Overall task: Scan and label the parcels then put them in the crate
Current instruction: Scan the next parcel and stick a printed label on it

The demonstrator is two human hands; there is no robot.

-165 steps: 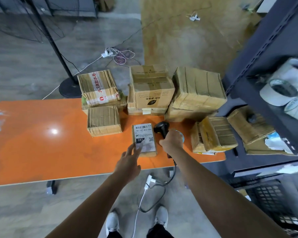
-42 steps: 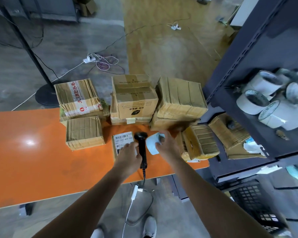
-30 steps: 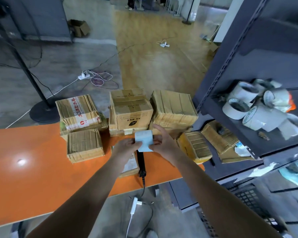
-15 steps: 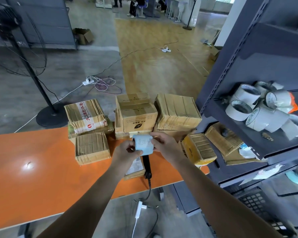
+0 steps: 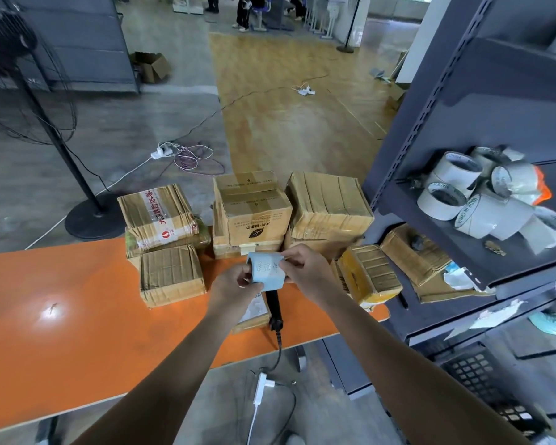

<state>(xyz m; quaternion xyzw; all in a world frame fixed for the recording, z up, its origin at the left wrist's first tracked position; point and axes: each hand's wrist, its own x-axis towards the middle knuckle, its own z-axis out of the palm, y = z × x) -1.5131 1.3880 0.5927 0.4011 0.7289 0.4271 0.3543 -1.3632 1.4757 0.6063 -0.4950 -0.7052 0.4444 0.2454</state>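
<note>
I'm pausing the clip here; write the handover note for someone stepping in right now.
Left hand and right hand: both pinch the pale blue label roll above the orange table.
Scanner lies on the table, beside the small parcel under the left hand.
Other parcels are stacked at the table's far edge; crate sits low on the right.
Done: scanner set down.
Left: peel a label, stick it on the small parcel, crate it, then the rest.

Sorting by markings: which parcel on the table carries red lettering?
The taped parcel topping the left stack: a white strip with red characters crosses it. The others show no red print.
</note>
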